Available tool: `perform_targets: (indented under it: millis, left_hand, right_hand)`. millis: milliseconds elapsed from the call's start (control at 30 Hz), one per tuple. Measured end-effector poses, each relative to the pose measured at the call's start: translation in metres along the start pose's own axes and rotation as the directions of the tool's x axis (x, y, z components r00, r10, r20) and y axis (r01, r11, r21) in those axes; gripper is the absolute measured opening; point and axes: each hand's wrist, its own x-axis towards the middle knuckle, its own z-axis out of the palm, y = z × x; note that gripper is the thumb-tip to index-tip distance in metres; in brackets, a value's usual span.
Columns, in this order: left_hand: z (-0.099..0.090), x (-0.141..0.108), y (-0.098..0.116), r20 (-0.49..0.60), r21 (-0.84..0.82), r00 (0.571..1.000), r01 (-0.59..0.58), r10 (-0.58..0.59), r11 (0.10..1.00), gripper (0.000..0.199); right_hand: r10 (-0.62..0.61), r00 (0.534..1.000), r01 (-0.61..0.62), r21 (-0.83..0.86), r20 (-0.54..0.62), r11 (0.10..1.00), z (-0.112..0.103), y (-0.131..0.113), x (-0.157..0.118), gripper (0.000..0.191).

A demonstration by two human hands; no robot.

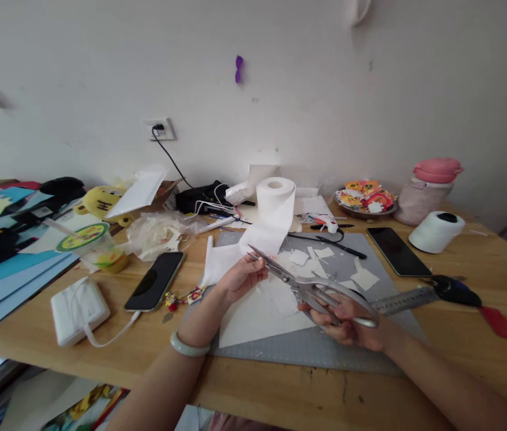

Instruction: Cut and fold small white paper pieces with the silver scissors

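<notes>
My right hand is wrapped round the handles of large silver scissors, whose blades point up and to the left. At the blade tips, my left hand has its fingers pinched together; what they hold, if anything, is too small to tell. A jade-coloured bangle circles my left wrist. Below the scissors lies a white sheet on a grey cutting mat. Cut paper scraps are scattered on the mat. Behind my hands stands a white paper roll, its loose end trailing forward.
On the left are a phone, a white power bank and a lidded drink cup. To the right lie another phone, a thread cone, a steel ruler and a pink-lidded bottle.
</notes>
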Motion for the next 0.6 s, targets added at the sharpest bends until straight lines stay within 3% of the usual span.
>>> perform_targets:
  millis: [600]
  left_hand:
    - [0.0001,0.0003,-0.0003,-0.013,0.034,1.0,-0.001,0.002,0.999,0.034]
  right_hand:
    - [0.044,0.998,-0.043,0.032,-0.04,0.999,0.0062,-0.0031,0.0009,0.043]
